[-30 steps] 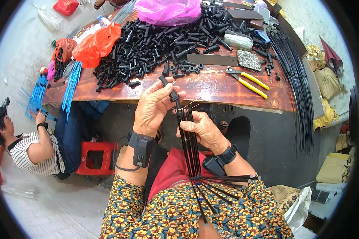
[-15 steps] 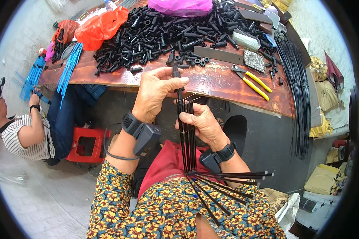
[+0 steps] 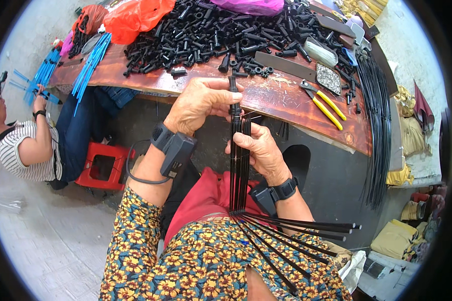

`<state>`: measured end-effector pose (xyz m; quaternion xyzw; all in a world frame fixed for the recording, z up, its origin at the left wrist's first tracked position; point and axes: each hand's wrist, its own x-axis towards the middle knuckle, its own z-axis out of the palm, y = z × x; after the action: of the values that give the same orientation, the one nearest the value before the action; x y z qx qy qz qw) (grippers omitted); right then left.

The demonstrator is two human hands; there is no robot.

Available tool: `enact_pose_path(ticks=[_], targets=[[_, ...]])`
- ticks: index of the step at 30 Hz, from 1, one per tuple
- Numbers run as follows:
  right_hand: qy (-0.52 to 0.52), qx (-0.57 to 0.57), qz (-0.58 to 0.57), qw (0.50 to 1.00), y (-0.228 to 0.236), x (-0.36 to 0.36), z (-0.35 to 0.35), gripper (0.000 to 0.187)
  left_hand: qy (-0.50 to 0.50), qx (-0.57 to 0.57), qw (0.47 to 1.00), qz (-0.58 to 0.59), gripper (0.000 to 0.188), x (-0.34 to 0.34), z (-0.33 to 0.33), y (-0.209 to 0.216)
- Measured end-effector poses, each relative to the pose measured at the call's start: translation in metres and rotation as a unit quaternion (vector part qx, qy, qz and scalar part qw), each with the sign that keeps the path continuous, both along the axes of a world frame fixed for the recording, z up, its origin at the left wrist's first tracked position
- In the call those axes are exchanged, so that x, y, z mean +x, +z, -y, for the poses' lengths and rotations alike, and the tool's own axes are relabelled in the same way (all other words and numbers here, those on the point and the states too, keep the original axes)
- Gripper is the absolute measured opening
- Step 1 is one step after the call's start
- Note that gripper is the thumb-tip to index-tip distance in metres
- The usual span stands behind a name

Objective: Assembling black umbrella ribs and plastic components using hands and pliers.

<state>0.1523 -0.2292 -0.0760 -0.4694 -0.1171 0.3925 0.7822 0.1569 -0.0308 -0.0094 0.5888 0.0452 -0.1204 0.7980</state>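
Note:
In front of me stands a narrow bundle of black umbrella ribs [image 3: 239,175], upright, with its lower ends fanned out to the right across my lap. A black tubular umbrella runner [image 3: 235,96] is at the bundle's top. My left hand [image 3: 201,103] is closed round this runner, thumb and fingers pinching it. Lower down, my right hand [image 3: 258,150] grips the ribs, its thumb across their front. Thin wire ends poke out at the top of the ribs beside the runner. The fingers behind the bundle are partly hidden.
A big pile of black tubular fittings [image 3: 206,40] covers the wooden table [image 3: 186,85]. Yellow-handled pliers [image 3: 326,108], a flat metal blade [image 3: 285,66] and a tray of small metal bits [image 3: 328,79] lie right. Another person [image 3: 33,140] sits left, handling blue ribs, near a red stool [image 3: 101,166].
The view has shifted, so the table appears higher and further right. The runner and ribs stand a little more upright. Both hands keep their grips.

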Motion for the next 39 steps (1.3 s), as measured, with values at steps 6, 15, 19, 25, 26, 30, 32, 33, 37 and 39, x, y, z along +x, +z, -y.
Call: enact_pose_path(ticks=[6, 15, 19, 25, 26, 30, 32, 33, 37, 39], targets=[[0.005, 0.006, 0.003, 1.000, 0.001, 0.000, -0.001, 0.046, 0.034, 0.034, 0.999, 0.002, 0.031, 0.001, 0.002, -0.010], [-0.002, 0.004, 0.000, 1.000, -0.002, -0.002, 0.003, 0.045, 0.016, -0.093, 0.995, 0.045, 0.030, -0.003, 0.005, -0.036], [0.005, 0.006, 0.001, 1.000, -0.001, -0.002, 0.003, 0.045, 0.007, -0.123, 0.991, 0.052, 0.033, -0.005, 0.005, -0.037], [-0.011, -0.005, -0.001, 1.000, 0.000, -0.002, 0.003, 0.021, -0.036, -0.004, 0.997, 0.071, 0.038, -0.001, -0.001, -0.022], [-0.013, -0.004, -0.001, 1.000, 0.001, -0.002, 0.002, 0.021, -0.046, 0.024, 0.996, 0.076, 0.040, 0.000, -0.002, -0.020], [-0.022, 0.010, -0.012, 1.000, -0.003, -0.001, 0.002, 0.022, -0.064, 0.056, 0.993, 0.086, 0.054, -0.003, 0.002, -0.011], [-0.026, 0.015, -0.018, 0.999, -0.006, 0.000, 0.002, 0.022, -0.061, -0.015, 0.990, 0.124, 0.075, -0.007, 0.004, -0.011], [-0.024, 0.013, -0.021, 0.999, -0.007, 0.001, 0.003, 0.021, -0.064, -0.015, 0.990, 0.123, 0.075, -0.009, 0.004, -0.010], [-0.030, 0.023, -0.026, 0.999, -0.006, 0.000, 0.001, 0.021, -0.076, -0.025, 0.987, 0.139, 0.090, -0.015, 0.006, -0.006], [-0.031, 0.027, -0.025, 0.999, -0.006, 0.000, 0.001, 0.020, -0.082, 0.038, 0.986, 0.137, 0.079, -0.015, 0.006, -0.007]])
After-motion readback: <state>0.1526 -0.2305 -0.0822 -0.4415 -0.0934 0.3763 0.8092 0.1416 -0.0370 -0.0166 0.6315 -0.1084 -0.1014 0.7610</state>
